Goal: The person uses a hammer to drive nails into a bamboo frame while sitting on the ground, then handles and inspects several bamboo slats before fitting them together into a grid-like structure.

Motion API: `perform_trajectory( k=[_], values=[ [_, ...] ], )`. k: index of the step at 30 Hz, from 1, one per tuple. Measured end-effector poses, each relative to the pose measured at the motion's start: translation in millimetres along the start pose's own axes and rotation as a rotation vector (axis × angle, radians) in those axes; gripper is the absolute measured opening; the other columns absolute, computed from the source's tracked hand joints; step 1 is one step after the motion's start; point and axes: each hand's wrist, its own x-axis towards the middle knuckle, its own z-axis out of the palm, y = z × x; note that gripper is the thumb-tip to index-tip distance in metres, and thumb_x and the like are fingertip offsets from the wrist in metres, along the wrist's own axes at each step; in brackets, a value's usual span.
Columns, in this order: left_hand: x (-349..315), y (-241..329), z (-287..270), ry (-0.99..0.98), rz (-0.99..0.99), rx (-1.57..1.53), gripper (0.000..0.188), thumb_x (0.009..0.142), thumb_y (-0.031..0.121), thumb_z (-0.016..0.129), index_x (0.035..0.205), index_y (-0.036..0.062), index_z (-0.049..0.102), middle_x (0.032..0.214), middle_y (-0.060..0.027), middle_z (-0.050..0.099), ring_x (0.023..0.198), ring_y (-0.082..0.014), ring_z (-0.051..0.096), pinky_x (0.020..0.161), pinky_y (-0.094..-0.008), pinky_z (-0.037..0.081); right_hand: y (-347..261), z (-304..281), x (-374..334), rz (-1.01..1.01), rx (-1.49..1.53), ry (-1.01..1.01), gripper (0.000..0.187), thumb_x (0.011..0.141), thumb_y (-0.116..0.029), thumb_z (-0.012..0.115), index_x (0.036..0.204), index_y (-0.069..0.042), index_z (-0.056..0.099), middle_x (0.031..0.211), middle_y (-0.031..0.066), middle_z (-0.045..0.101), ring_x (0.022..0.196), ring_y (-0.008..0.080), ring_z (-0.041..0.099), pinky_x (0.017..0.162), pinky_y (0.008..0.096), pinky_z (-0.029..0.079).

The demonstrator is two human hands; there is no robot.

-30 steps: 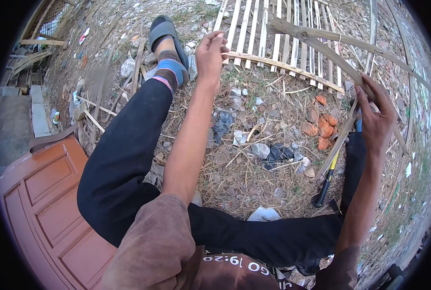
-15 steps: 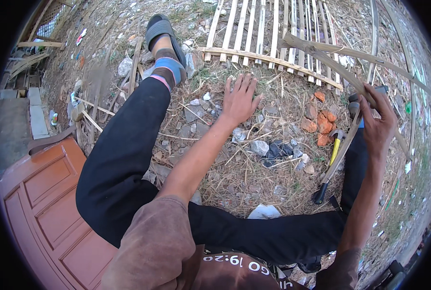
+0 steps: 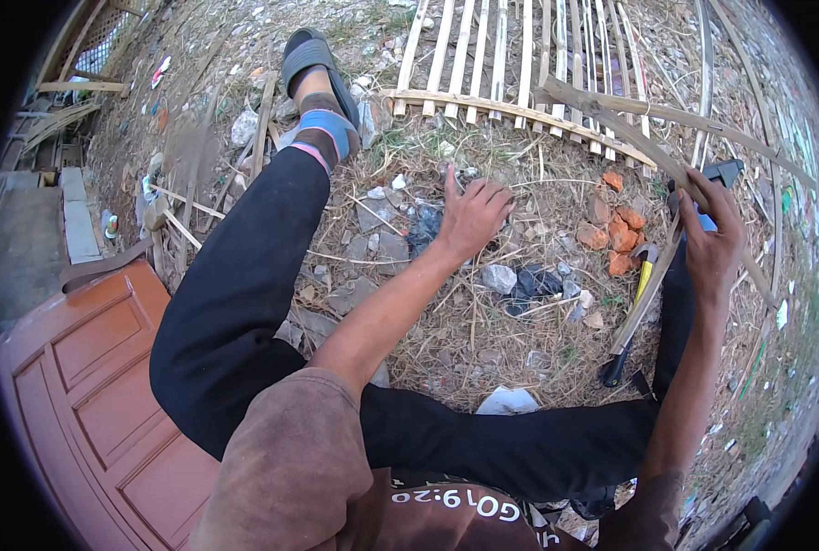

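My left hand (image 3: 474,218) is low over the littered ground in the middle, its thumb apart from the loosely bent fingers, with nothing visible in it. Beside it lies a dark crumpled plastic scrap (image 3: 422,230). On the right, my right hand (image 3: 716,230) grips a rough wooden slat (image 3: 644,138) between thumb and fingers. A second strip of wood (image 3: 646,303) slants down from that hand toward a black tool handle (image 3: 613,371). A hammer with a yellow handle (image 3: 644,277) lies just left of this strip. Whether the two wooden pieces are joined is hidden by my hand.
A frame of pale wooden slats (image 3: 478,60) lies ahead. Broken orange brick pieces (image 3: 622,236) sit near the hammer. Stones and another black plastic scrap (image 3: 531,286) lie between my legs. A brown panelled door (image 3: 106,376) is at the lower left.
My left hand has drawn back slightly and turned to the right, its fingers more bent, uncovering the ground where it was. The right hand still grips the slat, nearly in place.
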Motion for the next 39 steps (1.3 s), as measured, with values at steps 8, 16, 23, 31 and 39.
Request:
perform_trajectory(
  k=[8,16,23,31,39],
  values=[
    [30,-53,-33,0.236,-0.114,-0.149,0.012,0.088,0.019,0.074,0.099,0.0151,0.073,0.105,0.0014,0.072,0.097,-0.0199,0.066,0.102,-0.0431,0.032,1,-8,-8,0.012,-0.072,-0.032,0.031,0.086,-0.006,0.074,0.117,-0.005,0.072,0.094,0.0076,0.069,0.077,0.0160,0.062,0.073,0.0302,0.050],
    [55,-137,-88,0.463,-0.457,-0.095,0.018,0.090,0.012,0.069,0.106,0.0041,0.069,0.104,-0.0115,0.069,0.099,-0.0301,0.063,0.082,-0.0375,0.048,5,-4,-11,0.032,-0.049,-0.035,0.031,0.086,-0.006,0.074,0.118,-0.006,0.072,0.093,0.0079,0.070,0.076,0.0167,0.063,0.073,0.0311,0.051],
    [64,-94,-87,0.304,-0.572,0.103,0.039,0.090,0.025,0.068,0.126,0.0116,0.065,0.147,-0.0191,0.048,0.119,-0.0433,0.056,0.101,-0.0529,0.042,8,-6,-19,0.033,-0.068,-0.031,0.028,0.084,-0.005,0.074,0.112,-0.004,0.073,0.092,0.0093,0.069,0.085,0.0222,0.063,0.079,0.0347,0.050],
    [120,-8,-105,-0.122,-0.622,-0.397,0.070,0.096,0.068,0.046,0.117,0.0060,0.071,0.119,-0.0171,0.070,0.103,-0.0342,0.068,0.095,-0.0444,0.047,0,-1,-25,0.013,-0.072,0.020,0.027,0.082,-0.007,0.077,0.108,-0.009,0.074,0.092,0.0076,0.068,0.088,0.0251,0.062,0.080,0.0374,0.046],
    [126,49,-124,-0.212,-0.551,-1.194,0.040,0.099,0.040,0.065,0.114,0.0032,0.068,0.094,-0.0017,0.071,0.074,-0.0063,0.061,0.072,-0.0232,0.050,0,-2,-34,-0.016,-0.097,0.031,0.031,0.081,-0.010,0.078,0.111,-0.012,0.075,0.093,0.0063,0.066,0.088,0.0237,0.061,0.080,0.0370,0.043]
  ],
)
